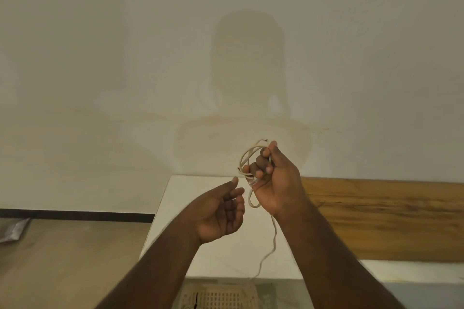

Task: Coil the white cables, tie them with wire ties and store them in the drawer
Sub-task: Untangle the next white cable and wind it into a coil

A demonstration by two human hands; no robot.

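Up ahead I see my right hand [272, 180] gripping one thin, smooth white cable [247, 155], several round loops bunched in its curled fingers, a single tail dangling over the flat white cabinet top [175, 208]. My left hand [221, 211], relaxed and holding nothing, hovers just left.

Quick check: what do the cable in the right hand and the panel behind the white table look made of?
White cable: looks like matte plastic-sheathed wire; it bends into soft loops and hangs limp. Panel: seems wood or wood-look laminate, semi-matte; brown grain streaks show.
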